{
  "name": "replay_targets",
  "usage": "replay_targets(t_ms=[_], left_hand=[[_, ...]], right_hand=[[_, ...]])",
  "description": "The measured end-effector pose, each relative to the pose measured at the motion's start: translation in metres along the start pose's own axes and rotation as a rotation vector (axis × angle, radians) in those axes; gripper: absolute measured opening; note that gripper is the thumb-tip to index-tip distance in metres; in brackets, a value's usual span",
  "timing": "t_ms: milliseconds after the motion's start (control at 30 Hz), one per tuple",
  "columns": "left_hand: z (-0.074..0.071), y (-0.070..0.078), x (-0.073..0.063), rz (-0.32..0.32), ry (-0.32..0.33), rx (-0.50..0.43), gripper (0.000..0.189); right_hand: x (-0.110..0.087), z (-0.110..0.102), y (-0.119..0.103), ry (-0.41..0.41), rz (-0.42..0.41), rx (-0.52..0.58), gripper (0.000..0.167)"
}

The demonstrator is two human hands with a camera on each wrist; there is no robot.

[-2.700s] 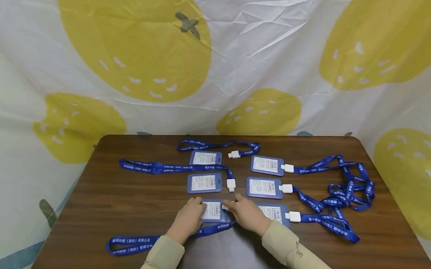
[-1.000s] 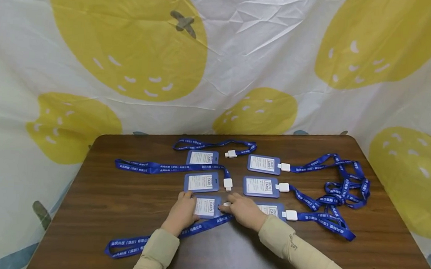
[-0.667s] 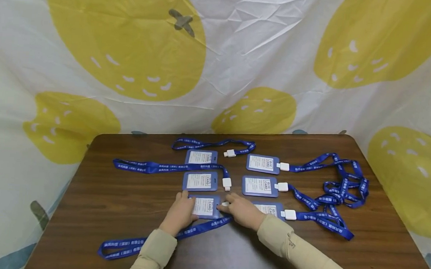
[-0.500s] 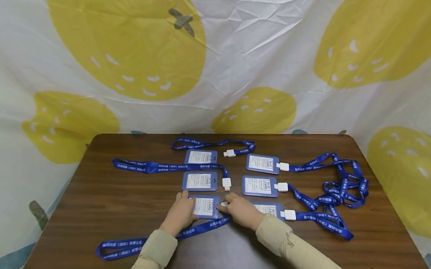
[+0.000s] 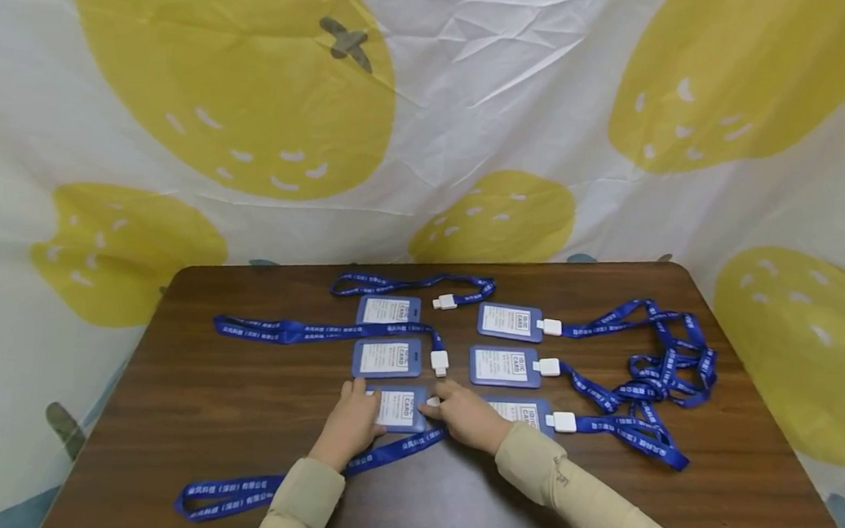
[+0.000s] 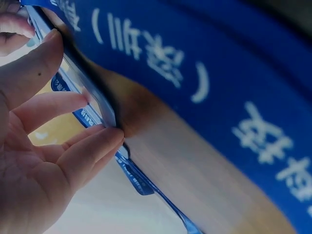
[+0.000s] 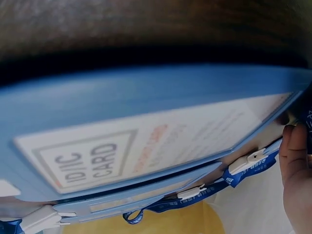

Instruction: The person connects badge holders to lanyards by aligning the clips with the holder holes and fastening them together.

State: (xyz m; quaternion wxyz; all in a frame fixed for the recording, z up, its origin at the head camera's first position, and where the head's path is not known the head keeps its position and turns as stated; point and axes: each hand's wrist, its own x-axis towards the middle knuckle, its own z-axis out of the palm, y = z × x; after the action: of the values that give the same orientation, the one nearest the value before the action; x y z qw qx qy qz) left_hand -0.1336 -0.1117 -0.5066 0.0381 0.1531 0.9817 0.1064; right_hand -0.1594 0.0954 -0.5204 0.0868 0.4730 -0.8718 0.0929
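My left hand (image 5: 352,423) grips the near-row blue ID card holder (image 5: 397,409) by its left end. In the left wrist view, the thumb lies along one edge of the holder and the fingers touch its face and far edge. At the holder's right end my right hand (image 5: 467,414) pinches the white clip (image 5: 433,401) of a blue lanyard (image 5: 395,452). Fingers partly cover this clip, so whether it sits in the slot is hidden. The lanyard runs below the holder and under the left forearm to a loop at lower left.
Two more holders, the middle one (image 5: 386,357) and the far one (image 5: 390,309), lie behind with loose lanyards, one strap crossing the far holder. On the right, several holders (image 5: 505,366) have white clips at their ends; their lanyards (image 5: 649,386) are tangled. A printed cloth (image 5: 491,121) hangs behind the table.
The view has shifted slightly. The held card holder has moved a little left, showing more of its right end, and the near lanyard's loop has slid left. Both hands keep their places around holder and clip.
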Motion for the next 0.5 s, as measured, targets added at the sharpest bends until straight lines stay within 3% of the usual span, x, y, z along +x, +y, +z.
replay_targets(t_ms=[300,500], left_hand=[[0.0008,0.0016,-0.0003,-0.02,0.003,0.003,0.048],[-0.0018,0.0024,0.0005,-0.031,0.002,0.001,0.045]], right_hand=[[-0.0004,-0.0043,-0.0035,0.027,0.004,-0.013,0.033],[0.0014,-0.0029,-0.0079,0.06,0.068,-0.026,0.028]])
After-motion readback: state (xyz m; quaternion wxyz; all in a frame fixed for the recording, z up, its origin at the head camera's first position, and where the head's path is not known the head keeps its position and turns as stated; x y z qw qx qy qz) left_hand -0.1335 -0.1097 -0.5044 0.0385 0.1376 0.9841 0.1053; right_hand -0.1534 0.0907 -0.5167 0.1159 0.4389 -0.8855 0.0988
